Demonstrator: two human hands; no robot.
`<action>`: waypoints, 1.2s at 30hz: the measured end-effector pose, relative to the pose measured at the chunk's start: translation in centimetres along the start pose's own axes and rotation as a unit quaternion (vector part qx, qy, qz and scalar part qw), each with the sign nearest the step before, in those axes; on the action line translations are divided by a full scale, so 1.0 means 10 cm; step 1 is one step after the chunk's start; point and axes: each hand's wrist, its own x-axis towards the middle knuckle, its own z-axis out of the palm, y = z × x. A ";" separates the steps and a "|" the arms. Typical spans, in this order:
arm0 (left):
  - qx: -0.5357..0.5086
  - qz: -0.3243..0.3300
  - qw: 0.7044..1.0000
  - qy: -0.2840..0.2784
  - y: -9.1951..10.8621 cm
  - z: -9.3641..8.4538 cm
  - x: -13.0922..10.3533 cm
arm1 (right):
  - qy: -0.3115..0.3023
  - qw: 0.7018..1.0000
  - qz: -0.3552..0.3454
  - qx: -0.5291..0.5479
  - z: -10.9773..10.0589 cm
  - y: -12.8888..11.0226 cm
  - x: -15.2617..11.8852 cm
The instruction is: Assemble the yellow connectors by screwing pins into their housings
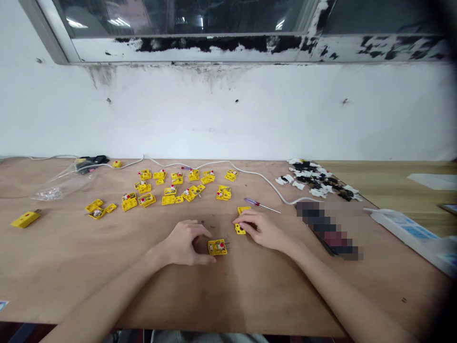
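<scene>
Open housing (217, 247): yellow, boxy, lying open side up on the tabletop at six o'clock in the view, red round part and white piece inside, thin metal pins pointing to three o'clock
Small yellow piece (240, 229): dark holes showing, flat, between one and two o'clock from the housing, partly covered
Yellow shell (244, 209): partly hidden, at twelve o'clock from the small piece

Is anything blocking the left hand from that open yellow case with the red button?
No, nothing visible stands between the left hand and the open yellow case, which lies by its spread thumb and fingers. The right hand is off to the side, at another yellow piece.
</scene>
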 end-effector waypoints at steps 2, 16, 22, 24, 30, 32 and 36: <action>0.024 0.015 1.000 -0.009 0.02 0.03 0.01 | -0.002 0.999 -0.010 -0.036 -0.02 0.02 -0.01; 0.028 0.024 0.999 -0.026 0.03 0.05 0.01 | -0.038 0.997 -0.044 -0.042 -0.21 0.07 -0.08; 0.019 0.022 0.999 -0.030 0.05 0.04 0.01 | 0.024 0.999 -0.020 -0.024 -0.14 -0.09 -0.07; 0.021 0.022 0.999 -0.030 0.04 0.04 0.01 | 0.040 0.999 -0.032 0.014 -0.10 -0.21 -0.06; 0.027 0.027 0.999 -0.032 -0.01 0.07 0.01 | -0.016 0.994 -0.072 0.082 0.13 -0.52 -0.06; 0.025 0.027 0.999 -0.033 -0.01 0.07 0.01 | -0.034 0.994 -0.070 0.075 0.18 -0.54 -0.06; 0.020 0.023 0.999 -0.034 -0.01 0.07 0.02 | -0.049 0.994 -0.063 0.068 0.23 -0.53 -0.05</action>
